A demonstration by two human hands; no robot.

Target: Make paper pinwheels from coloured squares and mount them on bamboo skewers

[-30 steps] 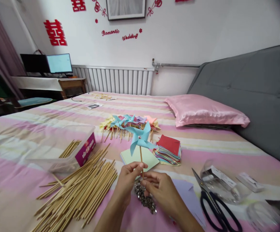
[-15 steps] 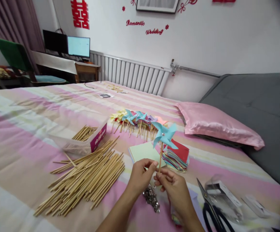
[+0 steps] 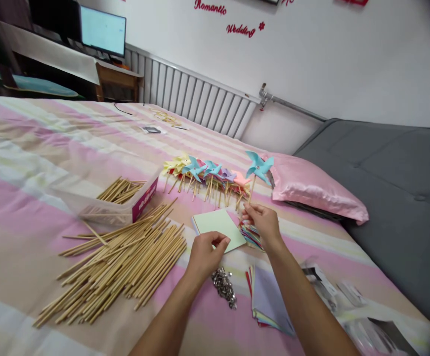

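Pinwheel [image 3: 259, 167], blue paper on a thin wooden stick, is held upright above the bed [image 3: 25, 163], over the right end of the row of finished pinwheels and in front of the pink pillow.

Observed from left to right:

Clear plastic box [image 3: 118, 200] with a magenta label lies on the striped bedcover and contains some wooden sticks. Just in front of it, a large loose pile of sticks [image 3: 122, 269] is spread on the cover.

Left hand [image 3: 205, 254] rests low over the near edge of a pale green paper square [image 3: 218, 227]; its fingers are curled loosely and narrow, and nothing is seen held in them. A small heap of metal pins [image 3: 223, 287] lies just below this hand.

Row of finished pinwheels [image 3: 203, 173], yellow, blue, purple and pink, lies flat beyond the green square.

Right hand [image 3: 263, 225] pinches the lower end of the blue pinwheel's stick between thumb and fingers, above a stack of coloured paper squares [image 3: 250, 232]. A second stack of papers [image 3: 269, 301] lies nearer, beside the right forearm.

Pink pillow [image 3: 315, 190] lies at the right, against the grey headboard [image 3: 393, 198].
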